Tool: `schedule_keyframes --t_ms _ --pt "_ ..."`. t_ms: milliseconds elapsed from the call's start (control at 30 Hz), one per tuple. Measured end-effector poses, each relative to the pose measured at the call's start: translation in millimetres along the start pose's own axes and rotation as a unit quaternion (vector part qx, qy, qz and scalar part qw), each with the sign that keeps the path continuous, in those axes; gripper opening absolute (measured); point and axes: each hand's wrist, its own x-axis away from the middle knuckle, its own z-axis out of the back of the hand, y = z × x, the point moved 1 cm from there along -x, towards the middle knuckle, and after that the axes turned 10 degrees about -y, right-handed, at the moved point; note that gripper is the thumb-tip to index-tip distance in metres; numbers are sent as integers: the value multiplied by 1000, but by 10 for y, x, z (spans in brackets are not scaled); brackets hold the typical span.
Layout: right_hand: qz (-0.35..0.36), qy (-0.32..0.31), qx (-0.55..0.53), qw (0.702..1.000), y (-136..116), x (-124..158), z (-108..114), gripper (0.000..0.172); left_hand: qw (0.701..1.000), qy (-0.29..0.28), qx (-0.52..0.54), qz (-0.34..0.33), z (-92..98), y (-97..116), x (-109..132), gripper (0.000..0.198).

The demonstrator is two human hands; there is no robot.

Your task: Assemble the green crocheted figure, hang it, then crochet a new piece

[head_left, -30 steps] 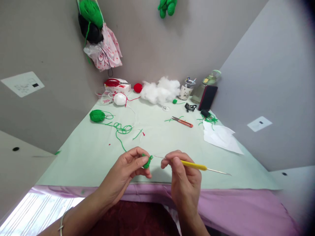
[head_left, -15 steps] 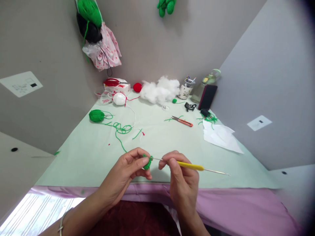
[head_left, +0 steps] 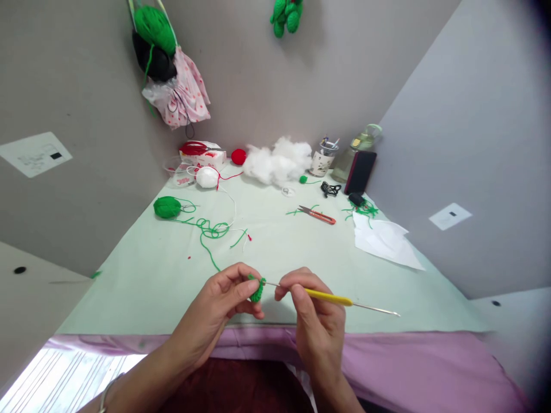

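Observation:
Pinched between the thumb and fingers of my left hand (head_left: 228, 295) is a small green crochet piece (head_left: 257, 291). My right hand (head_left: 316, 312) grips a double-ended crochet hook (head_left: 329, 296) by its yellow handle. One metal end of the hook meets the crochet piece at its upper right edge; the exact stitch is too small to make out. The other end points right over the table. From my left hand, green yarn (head_left: 209, 252) runs back in loose loops to a green yarn ball (head_left: 167, 207).
Orange thread snips (head_left: 317, 215) lie mid-table near green scraps. White stuffing (head_left: 279, 162), a red yarn ball (head_left: 238, 156), a white yarn ball (head_left: 207, 177) and a pen cup (head_left: 322, 160) stand at the back. A phone (head_left: 360, 173) leans against a bottle; crumpled white paper (head_left: 385, 241) lies right.
The camera view has shifted slightly, so the background sits a little lower. Both hands keep their grips, and the hook stays at the crochet piece.

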Motion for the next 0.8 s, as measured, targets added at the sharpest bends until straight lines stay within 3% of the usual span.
schedule_keyframes --t_ms 300,467,600,700,800 --pt "25 -9 15 1000 13 -20 -40 20 1000 5 -5 1 -10 -11 -4 18" --pt "-30 -12 -6 999 -21 -36 -81 7 1000 13 -13 -22 -90 -7 -47 18" --pt "-47 -8 -15 999 -16 -50 -75 7 999 5 -33 -34 -108 24 -79 18" --pt "-57 4 -44 997 31 -74 -19 9 996 1 -85 -38 -8 60 -99 22" --pt "-88 18 -104 991 91 -97 46 9 973 11 -221 -61 164 147 -124 22"
